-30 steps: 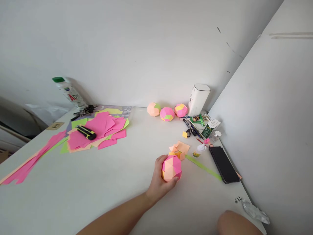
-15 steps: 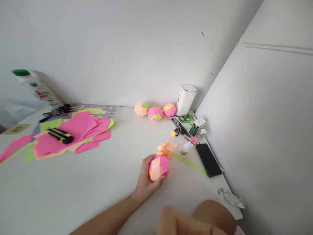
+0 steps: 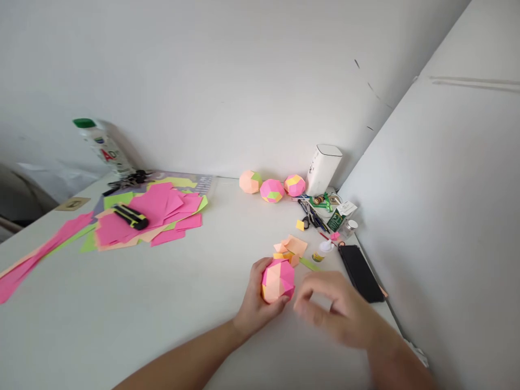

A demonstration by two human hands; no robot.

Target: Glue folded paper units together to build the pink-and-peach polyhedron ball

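My left hand [image 3: 255, 300] is wrapped round a faceted paper ball [image 3: 278, 281] in pink and peach with a little yellow, held over the near part of the table. Just right of the ball is my right hand [image 3: 335, 309], blurred, its thumb and forefinger curled together into a pinch. I cannot make out anything between those fingertips. Peach and orange paper pieces [image 3: 296, 246] lie right behind the ball, along with a green paper strip [image 3: 309, 264]. A small glue bottle [image 3: 320, 252] stands beyond my right hand.
Three finished-looking paper balls [image 3: 271, 190] line the wall beside a white box [image 3: 325, 169]. Pens and scissors [image 3: 306, 221] lie before it, a black phone [image 3: 361, 272] at the right edge. Leftward are pink and green sheets [image 3: 162, 208], a box cutter [image 3: 130, 216] and a green-capped bottle [image 3: 106, 149].
My right hand has risen from the bottom edge to beside the paper ball. The view has turned slightly left, so things sit further right. My left hand keeps its hold on the ball.
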